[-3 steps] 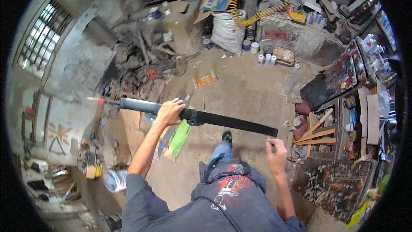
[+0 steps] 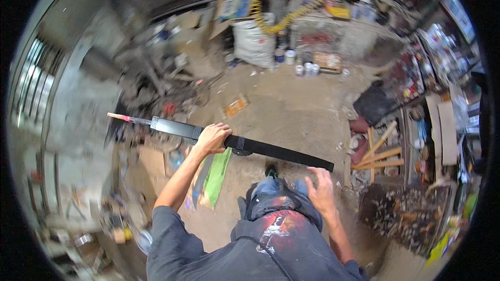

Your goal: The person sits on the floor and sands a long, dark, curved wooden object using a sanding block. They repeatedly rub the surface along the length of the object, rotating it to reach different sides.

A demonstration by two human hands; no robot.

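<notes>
My left hand (image 2: 212, 139) is closed around the middle of a long black bar-like piece (image 2: 281, 153), its fingers curled over the top. The piece lies slantwise across my front, its right end lower. Its left part (image 2: 174, 127) looks broader and shinier, and a thin rod with a pink-red, pale tip (image 2: 121, 117) sticks out of that end. A small rounded bump shows on its underside, just right of my left hand. Near the flat right end is my right hand (image 2: 322, 192), fingers apart and holding nothing; whether a fingertip touches the piece is unclear.
A green strip (image 2: 216, 179) lies on the floor below my left hand. Wooden sticks (image 2: 380, 158) lean at the right beside a cluttered bench. At the back stand a white sack (image 2: 253, 44) and small cans (image 2: 307, 68), under a yellow coiled hose (image 2: 284, 25). Scrap is heaped at the left.
My view has shifted to the right, blurring the surroundings. My right hand has moved left toward the bar's end, and its fingers have opened out. My left hand keeps its grip.
</notes>
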